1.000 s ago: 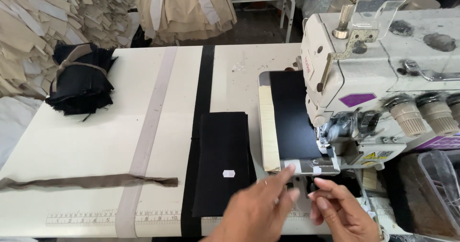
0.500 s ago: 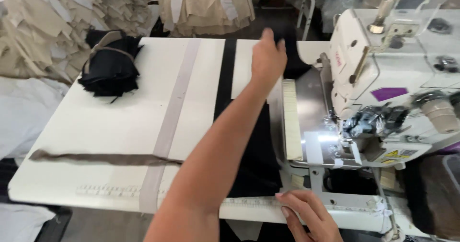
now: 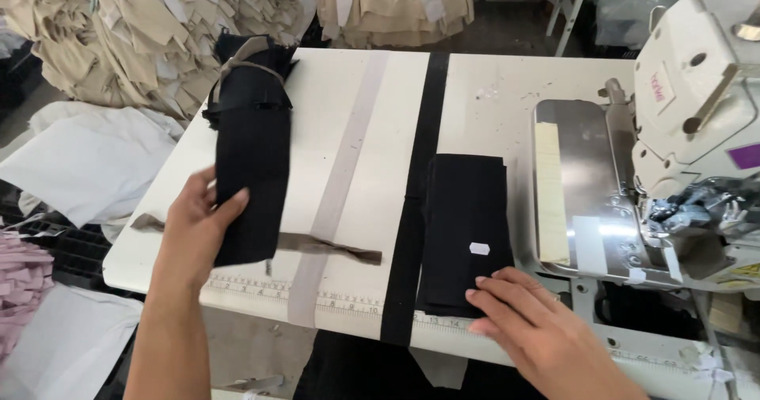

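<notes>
My left hand (image 3: 196,227) grips the near end of a long black fabric piece (image 3: 252,154) that hangs down over the left part of the white work table (image 3: 332,131). Behind it lies a black fabric bundle (image 3: 247,67) tied with a beige strip. My right hand (image 3: 530,321) rests flat, fingers on the near corner of a folded stack of black fabric (image 3: 465,230) with a small white tag (image 3: 479,249). The stack lies just left of the sewing machine (image 3: 689,139) and its metal plate (image 3: 586,186).
A beige strip (image 3: 348,154) and a black strip (image 3: 423,154) run across the table top. A brown fabric strip (image 3: 328,245) lies near the front edge, above a printed ruler. Piles of beige cut pieces (image 3: 103,36) stand at the back left; white cloth (image 3: 87,162) lies left.
My left arm, stretched to the far edge half a second ago, has swung left and taken hold of a black fabric piece. My right hand moved onto the folded black stack.
</notes>
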